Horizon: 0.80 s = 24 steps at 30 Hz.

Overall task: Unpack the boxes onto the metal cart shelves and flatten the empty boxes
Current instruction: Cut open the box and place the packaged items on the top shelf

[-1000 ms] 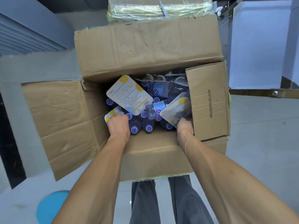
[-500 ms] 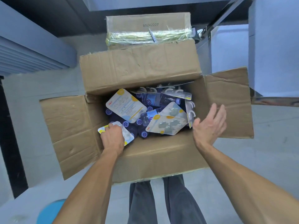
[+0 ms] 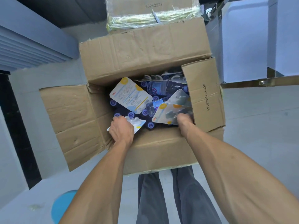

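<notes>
While I look down, the open box (image 3: 161,152) sits right in front of me, its left flap (image 3: 71,120) folded out flat. My left hand (image 3: 121,132) is at the near left of the box, fingers curled tight round a pack (image 3: 137,125). Bottles (image 3: 163,88) with blue caps fill the middle, with a card (image 3: 131,96) lying on top. My right hand (image 3: 184,122) reaches in at the near right and pinches another pack (image 3: 171,113), just beside the raised right flap (image 3: 203,97).
</notes>
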Tool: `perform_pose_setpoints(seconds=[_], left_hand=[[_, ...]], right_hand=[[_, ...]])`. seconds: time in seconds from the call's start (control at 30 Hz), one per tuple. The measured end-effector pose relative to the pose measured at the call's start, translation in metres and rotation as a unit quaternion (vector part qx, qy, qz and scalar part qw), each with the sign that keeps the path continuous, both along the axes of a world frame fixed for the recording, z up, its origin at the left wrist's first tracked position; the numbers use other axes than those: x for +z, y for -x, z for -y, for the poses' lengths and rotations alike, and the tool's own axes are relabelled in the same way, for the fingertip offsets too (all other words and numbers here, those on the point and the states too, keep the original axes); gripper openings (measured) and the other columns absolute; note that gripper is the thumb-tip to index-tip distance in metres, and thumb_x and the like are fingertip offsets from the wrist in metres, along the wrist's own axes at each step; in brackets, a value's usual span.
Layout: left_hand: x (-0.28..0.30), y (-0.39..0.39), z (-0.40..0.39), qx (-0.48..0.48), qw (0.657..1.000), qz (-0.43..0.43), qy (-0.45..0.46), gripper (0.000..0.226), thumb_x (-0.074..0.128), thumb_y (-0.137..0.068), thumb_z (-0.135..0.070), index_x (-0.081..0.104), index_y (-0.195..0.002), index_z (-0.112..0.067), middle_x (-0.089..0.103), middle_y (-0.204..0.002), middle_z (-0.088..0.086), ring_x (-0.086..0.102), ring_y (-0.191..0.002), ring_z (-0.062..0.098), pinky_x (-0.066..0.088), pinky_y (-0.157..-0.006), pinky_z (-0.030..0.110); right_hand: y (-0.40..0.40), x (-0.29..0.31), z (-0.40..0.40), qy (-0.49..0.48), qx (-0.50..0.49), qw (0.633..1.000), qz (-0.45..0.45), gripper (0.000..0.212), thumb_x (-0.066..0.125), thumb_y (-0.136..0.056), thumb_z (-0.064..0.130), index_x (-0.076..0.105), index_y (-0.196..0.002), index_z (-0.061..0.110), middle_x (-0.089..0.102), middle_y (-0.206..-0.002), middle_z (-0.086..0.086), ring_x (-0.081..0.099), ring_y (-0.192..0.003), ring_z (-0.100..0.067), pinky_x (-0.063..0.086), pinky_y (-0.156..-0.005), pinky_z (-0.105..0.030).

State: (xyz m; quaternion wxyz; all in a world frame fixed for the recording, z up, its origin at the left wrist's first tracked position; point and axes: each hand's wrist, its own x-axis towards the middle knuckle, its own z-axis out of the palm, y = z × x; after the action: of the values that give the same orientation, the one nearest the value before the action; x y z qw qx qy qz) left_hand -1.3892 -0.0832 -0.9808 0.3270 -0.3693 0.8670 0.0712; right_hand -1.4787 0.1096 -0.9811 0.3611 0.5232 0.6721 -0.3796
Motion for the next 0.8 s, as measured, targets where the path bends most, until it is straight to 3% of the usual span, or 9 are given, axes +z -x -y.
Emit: perform_pose_setpoints(seconds=[0.13, 0.27, 0.33, 0.43, 0.57, 0.6, 0.67, 0.73, 0.8], left_hand=[[-0.006, 0.001, -0.002, 0.048, 0.999, -0.013, 0.001, 0.019, 0.05, -0.093, -0.011, 0.064, -0.105, -0.003, 0.061, -0.111, 0.017, 0.062, -0.099, 0.035, 0.037, -0.07, 0.037], [-0.006, 0.0, -0.006, 0.066, 0.998, -0.021, -0.009, 0.018, 0.049, -0.093, -0.011, 0.064, -0.099, -0.003, 0.062, -0.109, 0.017, 0.063, -0.096, 0.036, 0.037, -0.069, 0.037], [-0.004, 0.0, -0.006, 0.07, 0.997, -0.017, -0.01, 0.018, 0.049, -0.094, -0.013, 0.064, -0.099, -0.003, 0.062, -0.109, 0.016, 0.063, -0.096, 0.035, 0.039, -0.071, 0.037], [-0.006, -0.002, -0.008, 0.08, 0.996, -0.016, -0.016, 0.02, 0.048, -0.095, -0.014, 0.064, -0.101, -0.004, 0.062, -0.11, 0.015, 0.063, -0.097, 0.034, 0.036, -0.07, 0.036], [-0.008, 0.0, -0.009, 0.093, 0.995, -0.018, -0.014, 0.021, 0.048, -0.095, -0.014, 0.064, -0.103, -0.003, 0.061, -0.109, 0.016, 0.063, -0.096, 0.034, 0.039, -0.071, 0.037], [-0.006, -0.001, -0.01, 0.099, 0.995, -0.017, -0.013, 0.021, 0.048, -0.095, -0.013, 0.063, -0.104, -0.001, 0.061, -0.11, 0.017, 0.063, -0.096, 0.035, 0.042, -0.072, 0.038], [-0.001, -0.007, -0.014, 0.126, 0.992, -0.016, -0.013, 0.023, 0.048, -0.095, -0.01, 0.059, -0.11, 0.003, 0.06, -0.113, 0.021, 0.063, -0.1, 0.038, 0.047, -0.079, 0.041], [0.011, -0.01, -0.022, 0.183, 0.983, -0.015, -0.02, 0.027, 0.05, -0.094, -0.008, 0.053, -0.116, 0.007, 0.058, -0.118, 0.027, 0.062, -0.105, 0.042, 0.048, -0.086, 0.043], [0.027, -0.007, -0.031, 0.224, 0.974, -0.006, -0.031, 0.031, 0.053, -0.092, -0.006, 0.05, -0.119, 0.009, 0.056, -0.122, 0.03, 0.061, -0.109, 0.044, 0.048, -0.089, 0.044]], right_hand=[[0.007, -0.01, 0.014, 0.116, -0.273, 0.955, 0.026, 0.039, 0.041, -0.101, 0.002, 0.047, -0.139, 0.009, 0.055, -0.135, -0.01, 0.054, -0.127, -0.031, 0.051, -0.097, -0.043], [0.0, -0.02, 0.023, 0.108, -0.413, 0.904, -0.014, 0.039, 0.032, -0.105, 0.017, 0.044, -0.141, 0.006, 0.053, -0.141, -0.012, 0.054, -0.129, -0.026, 0.048, -0.103, -0.033], [-0.005, -0.024, 0.023, 0.11, -0.423, 0.9, 0.0, 0.038, 0.031, -0.104, 0.024, 0.052, -0.13, 0.004, 0.06, -0.129, -0.01, 0.062, -0.116, -0.021, 0.052, -0.085, -0.025], [-0.013, -0.032, 0.02, 0.108, -0.371, 0.922, 0.02, 0.031, 0.03, -0.104, 0.021, 0.053, -0.088, 0.008, 0.058, -0.085, -0.004, 0.056, -0.066, -0.011, 0.037, -0.054, -0.018], [-0.013, -0.03, 0.018, 0.037, -0.284, 0.958, 0.006, 0.026, 0.043, -0.097, 0.017, 0.05, -0.072, 0.014, 0.048, -0.062, 0.0, 0.04, -0.048, -0.011, 0.025, -0.037, -0.019], [-0.014, -0.026, 0.02, 0.018, -0.229, 0.973, -0.007, 0.027, 0.049, -0.095, 0.02, 0.052, -0.069, 0.014, 0.052, -0.062, -0.003, 0.044, -0.048, -0.015, 0.031, -0.039, -0.022], [-0.025, -0.018, 0.028, -0.042, -0.024, 0.998, -0.042, 0.027, 0.058, -0.091, 0.025, 0.058, -0.067, 0.013, 0.062, -0.073, -0.011, 0.054, -0.066, -0.027, 0.046, -0.062, -0.034], [-0.034, -0.002, 0.041, -0.081, 0.14, 0.982, -0.098, 0.022, 0.06, -0.092, 0.028, 0.065, -0.076, 0.014, 0.068, -0.088, -0.014, 0.059, -0.086, -0.031, 0.043, -0.075, -0.033], [-0.033, 0.017, 0.053, -0.108, 0.213, 0.963, -0.126, 0.023, 0.057, -0.095, 0.03, 0.068, -0.085, 0.013, 0.069, -0.097, -0.016, 0.06, -0.092, -0.032, 0.037, -0.071, -0.03]])
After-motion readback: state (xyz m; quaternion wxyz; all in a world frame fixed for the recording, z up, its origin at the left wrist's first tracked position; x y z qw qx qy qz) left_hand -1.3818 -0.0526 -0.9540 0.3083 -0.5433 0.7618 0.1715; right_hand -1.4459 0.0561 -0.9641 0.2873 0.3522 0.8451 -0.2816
